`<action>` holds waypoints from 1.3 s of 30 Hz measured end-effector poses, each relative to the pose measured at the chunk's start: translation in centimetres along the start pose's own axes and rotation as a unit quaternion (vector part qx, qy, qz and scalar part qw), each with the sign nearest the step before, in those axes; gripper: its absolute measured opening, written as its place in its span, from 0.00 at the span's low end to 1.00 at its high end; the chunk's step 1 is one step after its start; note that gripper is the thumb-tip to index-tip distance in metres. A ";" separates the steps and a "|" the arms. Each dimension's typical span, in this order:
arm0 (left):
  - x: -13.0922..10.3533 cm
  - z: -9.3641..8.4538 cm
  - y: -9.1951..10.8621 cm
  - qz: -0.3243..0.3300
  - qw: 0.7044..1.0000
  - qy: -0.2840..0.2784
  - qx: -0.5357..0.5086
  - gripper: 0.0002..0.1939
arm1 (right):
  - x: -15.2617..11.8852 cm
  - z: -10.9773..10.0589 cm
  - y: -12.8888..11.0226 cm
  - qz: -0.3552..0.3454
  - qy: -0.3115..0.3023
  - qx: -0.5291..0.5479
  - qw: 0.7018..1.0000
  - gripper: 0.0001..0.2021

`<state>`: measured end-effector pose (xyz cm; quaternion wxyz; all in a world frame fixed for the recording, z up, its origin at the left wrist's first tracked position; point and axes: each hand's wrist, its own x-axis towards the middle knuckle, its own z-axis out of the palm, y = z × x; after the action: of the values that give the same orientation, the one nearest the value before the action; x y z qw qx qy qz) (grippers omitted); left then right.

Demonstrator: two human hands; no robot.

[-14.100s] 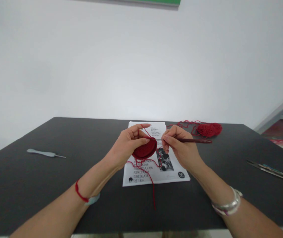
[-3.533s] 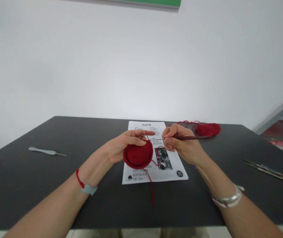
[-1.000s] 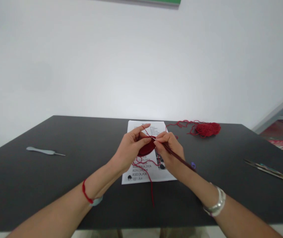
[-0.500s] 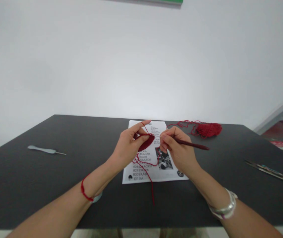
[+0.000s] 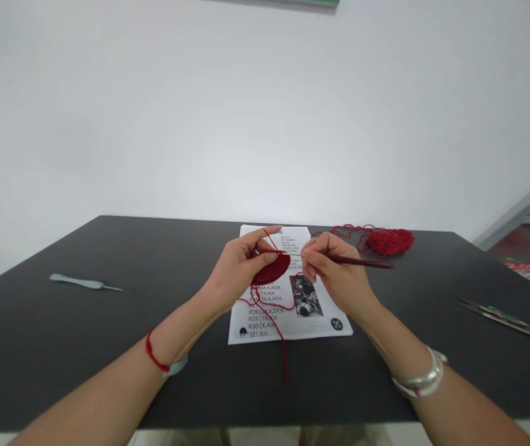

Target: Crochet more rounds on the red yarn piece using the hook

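Between thumb and fingers, my left hand (image 5: 237,271) pinches a round piece of red crochet (image 5: 274,270). Red yarn (image 5: 271,239) runs over its raised index finger. My right hand (image 5: 334,272) is closed around a crochet hook (image 5: 362,261) with a dark reddish-brown handle. The hook's thin metal shaft points left and meets the upper edge of the crochet piece; its very tip is too small to make out. Loose red yarn hangs below the piece, across a printed pattern sheet (image 5: 287,331) lying under both hands.
A ball of red yarn (image 5: 390,241) lies at the back right, its strand trailing left. On the left rests a grey-handled thin-tipped tool (image 5: 79,282). Slim metal snips or tweezers (image 5: 501,317) lie on the right of the black table (image 5: 129,260). A white wall (image 5: 246,124) stands behind.
The crochet piece has turned to show more of its round face below my left thumb. The hook's handle has swung up closer to level. Both hands remain in nearly the same place.
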<state>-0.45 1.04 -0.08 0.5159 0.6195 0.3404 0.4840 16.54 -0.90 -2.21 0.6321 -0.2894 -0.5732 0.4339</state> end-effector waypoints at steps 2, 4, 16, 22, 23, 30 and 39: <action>0.0 0.1 0.0 -0.016 0.999 -0.013 -0.026 0.24 | 0.1 0.2 0.1 0.059 0.003 0.089 0.994 0.09; -0.1 0.2 0.0 -0.030 0.998 -0.021 -0.051 0.27 | 0.1 0.6 0.0 0.105 0.009 0.146 0.984 0.10; -0.1 0.8 0.0 -0.113 0.981 -0.028 -0.154 0.30 | -1.1 1.2 1.6 -0.211 -0.005 -0.312 0.926 0.06; 0.2 0.5 0.0 -0.192 0.953 -0.046 -0.228 0.23 | -1.3 0.9 1.6 -0.346 -0.041 -0.384 0.855 0.07; 0.2 0.3 0.0 -0.204 0.949 -0.051 -0.233 0.22 | -1.2 1.0 1.5 -0.325 -0.037 -0.341 0.882 0.07; 0.6 -0.8 0.2 -0.220 0.948 -0.045 -0.227 0.23 | -0.1 0.3 0.9 -0.058 -0.035 0.000 0.998 0.07; 0.7 -1.7 0.3 -0.222 0.943 -0.100 -0.228 0.23 | 0.5 -0.6 -0.1 0.007 -0.065 0.071 0.995 0.09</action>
<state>-1.86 2.14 0.42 0.7694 0.4390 0.2964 0.3569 17.14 -0.46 -1.99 0.6091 -0.2186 -0.5787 0.4963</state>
